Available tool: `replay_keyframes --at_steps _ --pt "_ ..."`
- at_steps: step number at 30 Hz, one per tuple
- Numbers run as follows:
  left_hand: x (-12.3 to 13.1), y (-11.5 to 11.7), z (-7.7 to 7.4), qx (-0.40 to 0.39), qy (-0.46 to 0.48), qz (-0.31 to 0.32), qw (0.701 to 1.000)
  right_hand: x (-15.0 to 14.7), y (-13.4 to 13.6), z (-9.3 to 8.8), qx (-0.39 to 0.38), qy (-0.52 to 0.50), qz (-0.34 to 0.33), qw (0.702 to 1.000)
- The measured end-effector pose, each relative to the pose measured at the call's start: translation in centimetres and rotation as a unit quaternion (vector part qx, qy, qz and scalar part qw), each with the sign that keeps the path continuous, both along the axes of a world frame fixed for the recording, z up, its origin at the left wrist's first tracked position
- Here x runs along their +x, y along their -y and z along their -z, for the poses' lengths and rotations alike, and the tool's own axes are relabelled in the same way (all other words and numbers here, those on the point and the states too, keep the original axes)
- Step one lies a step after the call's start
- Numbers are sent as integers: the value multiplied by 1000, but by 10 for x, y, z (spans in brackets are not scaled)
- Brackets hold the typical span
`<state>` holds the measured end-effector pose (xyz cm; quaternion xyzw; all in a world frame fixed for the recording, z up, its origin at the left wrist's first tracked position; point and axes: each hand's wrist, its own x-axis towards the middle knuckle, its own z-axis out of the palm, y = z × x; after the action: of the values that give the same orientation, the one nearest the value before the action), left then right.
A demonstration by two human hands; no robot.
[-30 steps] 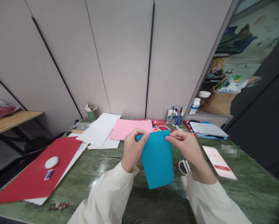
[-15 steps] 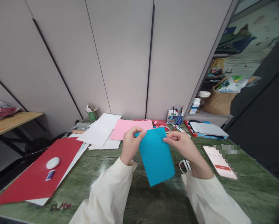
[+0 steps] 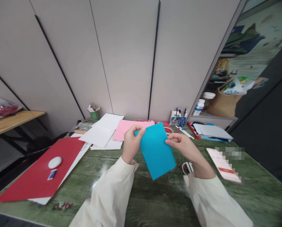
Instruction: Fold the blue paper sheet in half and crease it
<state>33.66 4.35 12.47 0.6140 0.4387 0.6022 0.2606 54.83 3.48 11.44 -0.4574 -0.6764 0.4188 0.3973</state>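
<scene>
A blue sheet of paper (image 3: 157, 153) is held up above the green table, tilted with its lower corner toward me. My left hand (image 3: 133, 142) pinches its upper left corner between thumb and fingers. On the opposite side, my right hand (image 3: 182, 145) grips the right edge, thumb and forefinger closed on it. Beneath my right wrist, the white handles of what look like scissors (image 3: 187, 168) show in part. Behind the blue sheet lies pink paper (image 3: 122, 130), partly covered by my left hand.
White sheets (image 3: 100, 132) lie at the back left. Red paper (image 3: 37, 176) carries a white oval object (image 3: 55, 162) and a small eraser-like block (image 3: 52, 174). To the right rest a phone (image 3: 222, 164) and a stack of folders (image 3: 211, 130). A marker box (image 3: 178, 119) stands by the cabinet.
The blue paper has turned slightly and its lower end has risen. Both hands keep their hold on its edges. The view has shifted a little.
</scene>
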Motion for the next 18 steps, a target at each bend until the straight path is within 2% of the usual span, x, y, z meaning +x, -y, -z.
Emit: replay_keyframes --at_steps 13,18 --pt "0 -4 1 7 23 -19 1000 3 -1 1 7 3 -14 1000" --pt "0 -4 0 -2 13 2 1000 3 2 -5 2 12 -21 1000"
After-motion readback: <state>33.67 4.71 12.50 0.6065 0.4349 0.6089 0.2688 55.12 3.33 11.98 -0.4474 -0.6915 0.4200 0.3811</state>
